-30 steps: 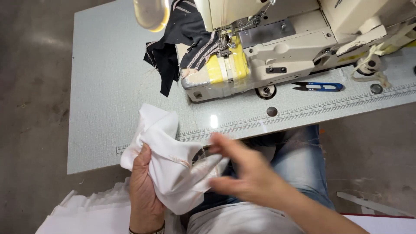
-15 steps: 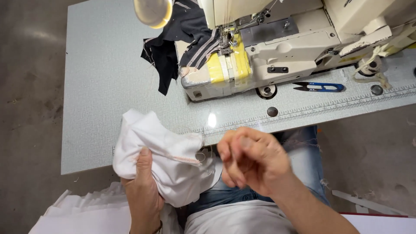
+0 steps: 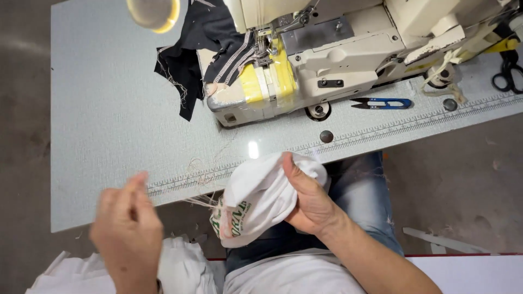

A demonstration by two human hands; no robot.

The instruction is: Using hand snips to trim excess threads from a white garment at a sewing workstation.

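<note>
My right hand [image 3: 308,201] grips a bunched white garment [image 3: 256,196] with a green print on it, held just off the front edge of the grey table [image 3: 109,120] and above my lap. Loose threads trail from the garment's left side. My left hand [image 3: 128,228] hovers at the lower left, apart from the garment, seen from the back and blurred, its fingers close together. I cannot make out anything in it.
A cream sewing machine [image 3: 338,60] with yellow tape stands at the back, with black striped fabric [image 3: 196,49] under its needle. Blue thread snips [image 3: 384,103] and black scissors [image 3: 509,73] lie to the right. A pile of white cloth [image 3: 180,267] sits beside my left knee.
The white garment passed from my left hand to my right hand. My left hand let go and swung out to the left; the garment shifted right and its green print turned into view.
</note>
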